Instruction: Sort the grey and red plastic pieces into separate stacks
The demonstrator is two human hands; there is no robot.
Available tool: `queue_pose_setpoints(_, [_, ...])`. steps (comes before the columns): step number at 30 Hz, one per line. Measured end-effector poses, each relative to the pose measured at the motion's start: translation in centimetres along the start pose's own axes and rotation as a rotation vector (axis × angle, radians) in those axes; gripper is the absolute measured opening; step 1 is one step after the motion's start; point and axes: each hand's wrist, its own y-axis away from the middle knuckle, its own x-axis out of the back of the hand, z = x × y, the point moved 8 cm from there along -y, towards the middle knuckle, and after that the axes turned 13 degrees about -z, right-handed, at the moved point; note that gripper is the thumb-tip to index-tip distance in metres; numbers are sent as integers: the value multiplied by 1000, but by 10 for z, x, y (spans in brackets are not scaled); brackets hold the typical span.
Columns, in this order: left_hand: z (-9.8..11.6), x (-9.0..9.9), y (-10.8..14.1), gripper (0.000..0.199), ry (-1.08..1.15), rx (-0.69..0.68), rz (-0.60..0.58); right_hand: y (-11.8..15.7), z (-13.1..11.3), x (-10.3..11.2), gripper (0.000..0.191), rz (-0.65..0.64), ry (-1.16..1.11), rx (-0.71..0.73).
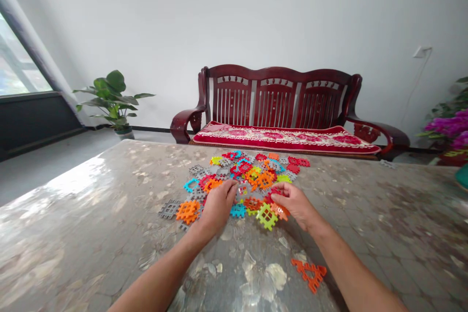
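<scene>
Colourful notched plastic pieces lie heaped in the middle of the table. My left hand (219, 204), its fingers closed together, holds a grey piece (243, 190) by its left edge above the heap. At the heap's right side, the fingers of my right hand (292, 200) are pinched around a red piece (271, 196). Just below it are a lime green square (267, 216) and an orange piece (280, 210). An orange square (187, 212) and a grey square (169, 209) rest left of my left hand. Part of the heap is hidden behind my hands.
An orange triangular piece (310, 274) lies alone near the front of the patterned table (120, 234), beside my right forearm. Behind the table stands a dark red wooden bench (276, 92). A potted plant (116, 100) is at the left, purple flowers (451, 129) at the right.
</scene>
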Motion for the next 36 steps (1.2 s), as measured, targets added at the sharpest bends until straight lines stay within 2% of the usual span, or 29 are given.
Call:
queue_pose_setpoints(4, [-9, 17, -24, 33, 48, 12, 79, -28, -27, -6, 47, 25, -22, 106])
queue_pose_setpoints(6, [-15, 28, -28, 39, -16, 12, 130, -36, -33, -4, 51, 36, 73, 126])
queue_pose_setpoints(8, [-25, 41, -23, 44, -105, 10, 169, -31, -34, 3, 55, 86, 248, 126])
queue_pose_setpoints(10, [-41, 52, -8, 51, -192, 17, 175, -14, -29, 12, 57, 117, 418, 112])
queue_pose_setpoints(11, [-51, 57, 1, 56, -251, 27, 162, -3, -23, 14, 58, 88, 462, 86])
queue_pose_setpoints(15, [-111, 73, 42, 80, -441, 278, 103, 57, 2, 5, 65, -195, 617, 20])
queue_pose_setpoints(17, [-134, 76, 56, 89, -494, 371, 56, 86, 12, -2, 74, -282, 735, 33])
queue_pose_setpoints(19, [-147, 74, 63, 95, -516, 416, 8, 108, 21, -8, 85, -329, 847, 59])
queue_pose_setpoints(21, [-151, 69, 63, 95, -511, 431, -2, 122, 23, -16, 80, -345, 975, 156])
queue_pose_setpoints(25, [-144, 59, 52, 88, -439, 400, 69, 133, 16, -29, 42, -269, 1146, 393])
queue_pose_setpoints(28, [-140, 54, 41, 74, -350, 328, 151, 131, 11, -33, 28, -204, 1184, 479])
queue_pose_setpoints(32, [-140, 59, 26, 62, -190, 187, 268, 116, 4, -28, 26, -128, 1112, 469])
queue_pose_setpoints(36, [-138, 71, 5, 59, -99, 37, 311, 77, -24, -17, 24, 28, 908, 366])
